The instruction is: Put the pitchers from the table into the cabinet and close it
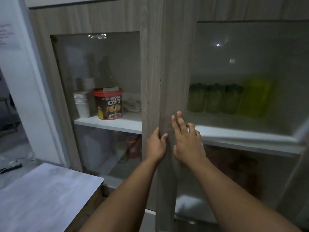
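Two hands on the cabinet door [173, 97].
Left hand [156, 145] curls around the door's edge, thumb in front; right hand [187, 139] lies flat, fingers spread, gripping nothing. Up and right of the right hand, green pitchers [215, 98] stand blurred behind the glass.

I've both hands on the cabinet door [173, 91] edge: left hand [156, 146] w/ fingers [163, 137] wrapped round it, right hand [187, 139] flat just beside. Pitchers [215, 97] on shelf [242, 131] behind glass, up-right of fingers. Tub [107, 103] + cups [82, 104] up-left; table [41, 195] below-left.
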